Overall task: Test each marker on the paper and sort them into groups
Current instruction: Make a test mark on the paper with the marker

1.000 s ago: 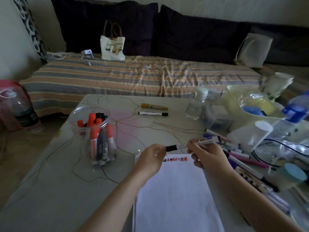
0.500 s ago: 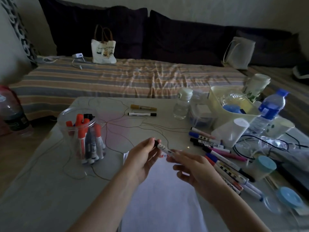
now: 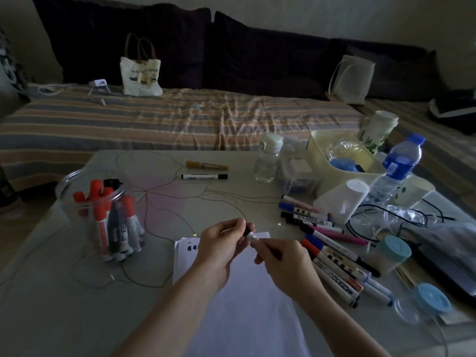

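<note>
A white marker [image 3: 250,236] is held between both hands above the top edge of the paper [image 3: 239,300]. Its dark cap end is pinched by the fingertips of the left hand [image 3: 221,244], while the barrel is gripped inside the curled fingers of the right hand [image 3: 282,258], so only a short stretch of the marker is seen between them. The two hands are nearly touching. Whether the cap is on or partly drawn off cannot be told.

Just beneath the left hand, a short row of dark test marks [image 3: 193,247] is seen at the paper's top left corner. The paper is laid on the table [image 3: 64,305] under both forearms.

To the right of the right hand, a group of markers [image 3: 332,253] is laid side by side on the table, with blue, black, pink and red caps. Well to the left of the left hand, a clear jar [image 3: 100,215] is stood upright, with orange-capped and dark markers held inside it. Beyond the hands, towards the far table edge, a yellow marker [image 3: 206,165] and a black-capped marker [image 3: 204,177] are laid apart from the rest, parallel to each other.
</note>
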The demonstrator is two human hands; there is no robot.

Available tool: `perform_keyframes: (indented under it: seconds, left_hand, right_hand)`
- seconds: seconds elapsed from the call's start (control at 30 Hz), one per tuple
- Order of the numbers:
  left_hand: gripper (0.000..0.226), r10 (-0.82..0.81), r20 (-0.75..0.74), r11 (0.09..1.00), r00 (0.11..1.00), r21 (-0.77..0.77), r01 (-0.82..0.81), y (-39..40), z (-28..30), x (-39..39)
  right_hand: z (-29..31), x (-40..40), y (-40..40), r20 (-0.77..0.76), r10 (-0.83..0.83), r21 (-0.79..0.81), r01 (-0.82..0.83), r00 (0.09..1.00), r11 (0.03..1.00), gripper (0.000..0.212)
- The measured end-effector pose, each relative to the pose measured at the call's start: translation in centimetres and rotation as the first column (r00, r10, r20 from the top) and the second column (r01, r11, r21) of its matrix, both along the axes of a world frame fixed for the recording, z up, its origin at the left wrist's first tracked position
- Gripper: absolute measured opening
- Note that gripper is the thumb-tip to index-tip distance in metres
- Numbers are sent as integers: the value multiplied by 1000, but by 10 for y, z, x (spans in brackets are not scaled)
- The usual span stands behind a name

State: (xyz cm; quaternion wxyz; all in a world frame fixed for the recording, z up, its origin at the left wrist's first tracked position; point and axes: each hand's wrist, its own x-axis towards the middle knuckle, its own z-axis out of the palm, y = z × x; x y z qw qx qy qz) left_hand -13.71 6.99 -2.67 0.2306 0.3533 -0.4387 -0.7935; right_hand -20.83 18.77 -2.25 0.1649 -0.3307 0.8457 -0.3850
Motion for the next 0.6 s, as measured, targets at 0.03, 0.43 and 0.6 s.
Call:
perform_keyframes:
  seconds: [0.03, 0.43, 0.6]
  left_hand:
    - [17, 24, 14, 1000, 1000, 10, -24, 3, 0, -3]
    - [3, 118, 268, 795, 956, -603, 71, -33, -25, 8]
    - [8, 133, 468, 331, 874, -852, 406, -33, -32, 15]
  right_hand:
    - [0, 1, -2, -44, -2, -26, 0, 999, 1000, 29]
    - [-24, -13, 4, -227, 91, -2, -94, 970, 996, 31]
    - [-21, -20, 4, -74, 79, -157, -90, 994, 983, 40]
